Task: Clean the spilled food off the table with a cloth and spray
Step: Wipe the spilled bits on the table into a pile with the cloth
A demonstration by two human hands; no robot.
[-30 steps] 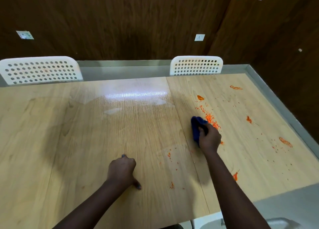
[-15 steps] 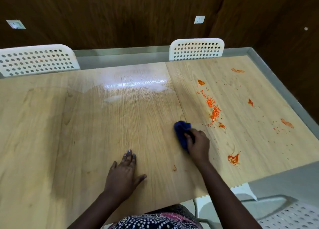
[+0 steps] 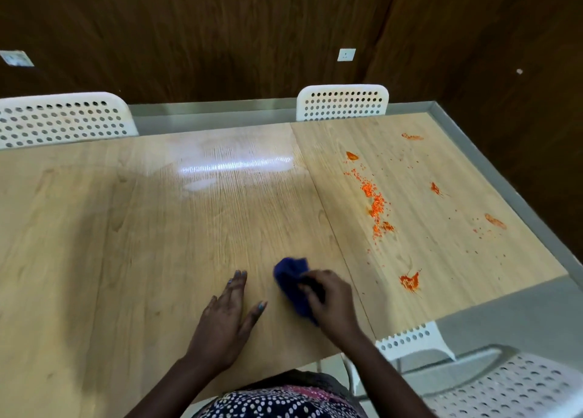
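Note:
My right hand (image 3: 331,304) grips a bunched dark blue cloth (image 3: 291,280) and holds it against the wooden table (image 3: 157,228), just left of the seam between the two tabletops. My left hand (image 3: 228,320) lies flat on the table beside it, fingers spread. Orange spilled food (image 3: 377,204) runs in a crumbly trail over the right tabletop. Separate smears of it lie near the front edge (image 3: 410,282) and toward the far right (image 3: 495,221). No spray bottle is in view.
White perforated chairs stand at the far side, left (image 3: 63,118) and centre (image 3: 342,102). Another white chair (image 3: 511,386) stands at my near right. A grey ledge (image 3: 504,190) borders the table's right side, below a dark wood wall.
My right hand has dragged the cloth left and toward me, away from the orange trail. My left hand went from curled to flat on the table. The small orange specks near me are gone.

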